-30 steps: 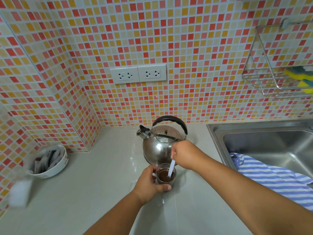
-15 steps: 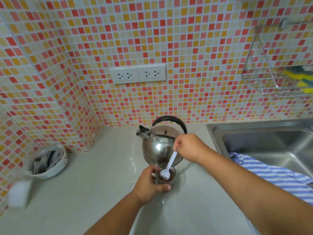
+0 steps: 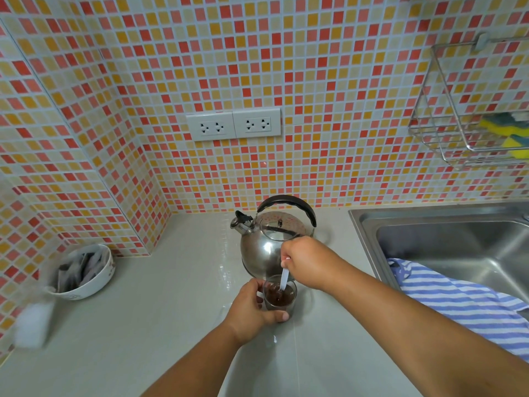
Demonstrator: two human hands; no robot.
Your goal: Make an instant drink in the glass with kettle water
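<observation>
A small clear glass (image 3: 280,296) holding dark brown liquid stands on the grey counter (image 3: 160,310). My left hand (image 3: 252,309) wraps around its left side and front. Just above it, my right hand (image 3: 303,257) pinches a white plastic spoon (image 3: 284,279) whose bowl dips into the drink. Directly behind the glass sits a shiny steel kettle (image 3: 264,247) with a black handle, spout pointing left; my right hand covers part of its front.
A white bowl (image 3: 86,275) of sachets sits at the left by the tiled wall, with a blurred white object (image 3: 33,325) nearer me. A steel sink (image 3: 446,247) lies to the right, a blue striped cloth (image 3: 463,299) draped over its edge. A wire rack (image 3: 469,110) with sponges hangs above.
My right hand lifted the spoon up out of the liquid, then lowered it back down into the glass. My left hand and the kettle stayed where they were.
</observation>
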